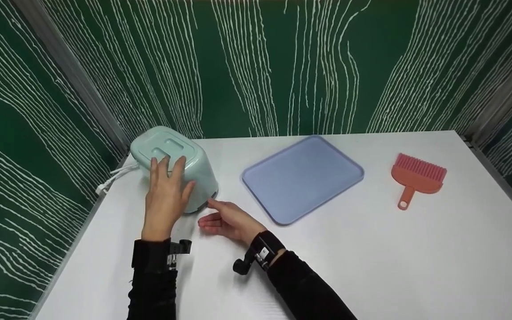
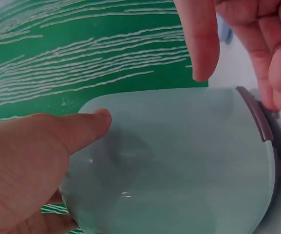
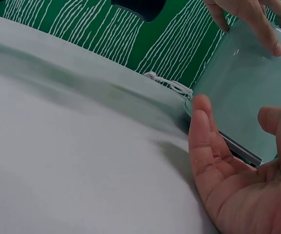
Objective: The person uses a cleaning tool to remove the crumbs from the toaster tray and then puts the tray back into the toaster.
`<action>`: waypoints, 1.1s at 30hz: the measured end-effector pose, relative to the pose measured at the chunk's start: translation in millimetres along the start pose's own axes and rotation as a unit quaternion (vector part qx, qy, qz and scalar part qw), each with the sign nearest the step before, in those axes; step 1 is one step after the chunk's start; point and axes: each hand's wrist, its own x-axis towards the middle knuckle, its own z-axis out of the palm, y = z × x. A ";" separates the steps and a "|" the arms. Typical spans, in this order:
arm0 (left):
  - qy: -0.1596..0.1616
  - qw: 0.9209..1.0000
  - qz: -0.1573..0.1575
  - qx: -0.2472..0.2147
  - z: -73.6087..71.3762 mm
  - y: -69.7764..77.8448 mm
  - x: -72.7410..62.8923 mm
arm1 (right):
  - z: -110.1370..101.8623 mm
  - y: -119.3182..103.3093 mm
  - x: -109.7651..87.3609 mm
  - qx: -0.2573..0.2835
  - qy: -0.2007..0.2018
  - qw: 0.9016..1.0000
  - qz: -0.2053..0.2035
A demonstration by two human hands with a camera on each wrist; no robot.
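A person's left hand point(image 1: 165, 202) rests, fingers spread, on a pale green toaster point(image 1: 202, 175) near the far left corner of a white worktop point(image 1: 394, 262), the thumb on the side wall. The right hand point(image 1: 234, 222), fingers extended and thumb held apart, is at the toaster's base beside a dark strip point(image 2: 257, 114); whether any fingertip touches it cannot be told. The left hand partly covers the top and its two recesses — one clearly visible, the other partly behind the fingers. A white cord point(image 1: 125, 170) emerges from behind the body, its far end at the left edge too small to make out. A blue tray point(image 1: 305, 178) lies near the middle of the far edge, a red-orange brush point(image 1: 418, 178) toward the far right corner. Both black sleeves point(image 1: 309, 284) are cut off below.
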 end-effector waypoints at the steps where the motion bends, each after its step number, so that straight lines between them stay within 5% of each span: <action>1: 0.006 1.000 0.003 0.001 0.5 0.1 -0.4 | 0.8 0.2 1.2 0.005 0.000 1.000 -0.001; 22: -0.010 1.000 -0.030 -0.002 1.8 3.3 1.2 | 1.1 -0.1 8.3 0.020 -0.033 0.999 0.015; 33: 0.002 1.000 -0.018 0.004 2.3 3.8 2.3 | 1.6 -0.7 13.1 0.051 -0.008 0.999 0.011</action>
